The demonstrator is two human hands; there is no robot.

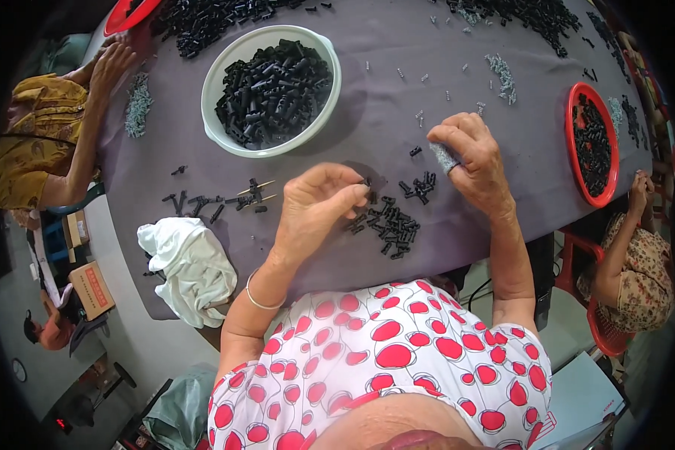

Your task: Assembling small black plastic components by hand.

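My left hand [315, 204] is closed in a pinch on a small black plastic part [365, 182], mostly covered by the fingertips. Just below it lies a loose pile of short black plastic parts [397, 225], with a smaller cluster [420, 185] beside it. My right hand [476, 161] hovers over the table to the right, fingers curled together. A grey wrap [444, 156] covers its thumb; whatever the fingertips pinch is too small to make out. One single black part [415, 151] lies near that thumb. Small silver springs [420, 118] are scattered beyond the right hand.
A pale bowl [208, 112] full of black parts stands beyond my left hand. Near the left edge lie a white cloth [191, 255] and wooden sticks [262, 184] among black parts. A red tray [613, 161] sits at right. Co-workers' hands [112, 67] show at both sides.
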